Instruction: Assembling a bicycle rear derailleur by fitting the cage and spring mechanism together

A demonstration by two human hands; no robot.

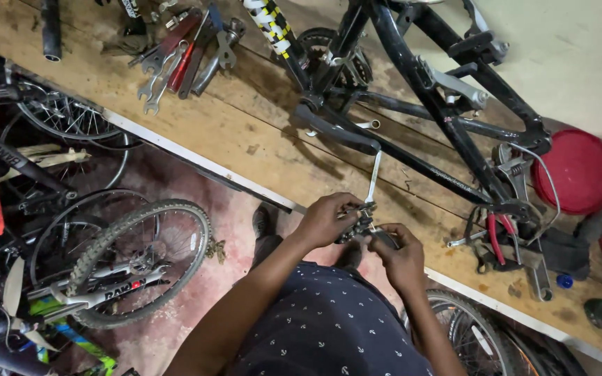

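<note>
Hands at lower centre of the frame: left hand point(325, 219) and right hand point(400, 259) both closed around a small dark metal bike part point(361, 224), held just off the wooden tabletop point(245, 132) edge. Above, black bicycle frame point(447, 118); upper left, spanners point(175, 59); right, red lid point(574, 170) and red-handled pliers point(499, 240).

Rough, stained wooden workbench point(245, 132), glossy black metal bicycle frame point(447, 122), perhaps greasy steel pedal point(360, 221).

small dark metal bike part point(361, 224) | held above wooden bench edge
</note>
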